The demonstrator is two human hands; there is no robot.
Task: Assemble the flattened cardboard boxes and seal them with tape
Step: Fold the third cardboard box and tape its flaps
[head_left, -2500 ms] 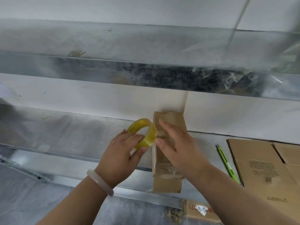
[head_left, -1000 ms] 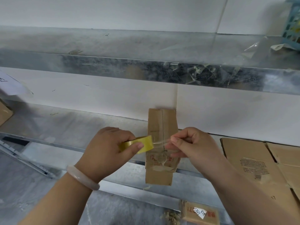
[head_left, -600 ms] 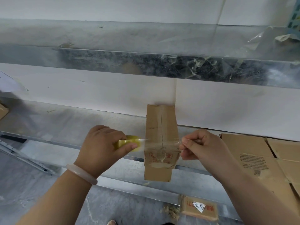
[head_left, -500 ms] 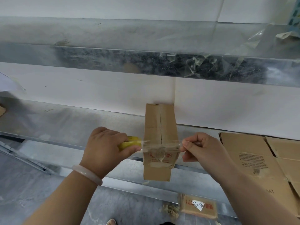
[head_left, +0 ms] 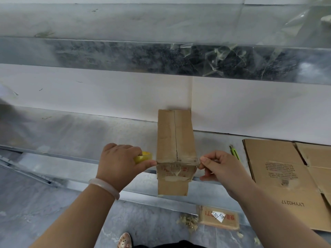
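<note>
Mid-frame, the left hand (head_left: 118,163) grips the roll (head_left: 143,156). The right hand (head_left: 220,167) pinches the tape (head_left: 177,160) end, stretched over the box (head_left: 175,136) on its near edge. Sealing, I'd judge; next press it down and cut. Flat boxes (head_left: 279,172) lie right.

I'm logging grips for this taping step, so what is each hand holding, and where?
The left hand grips the yellow tape roll around its rim; right hand pinches the free end of the clear tape strip stretched across the cardboard box.
</note>
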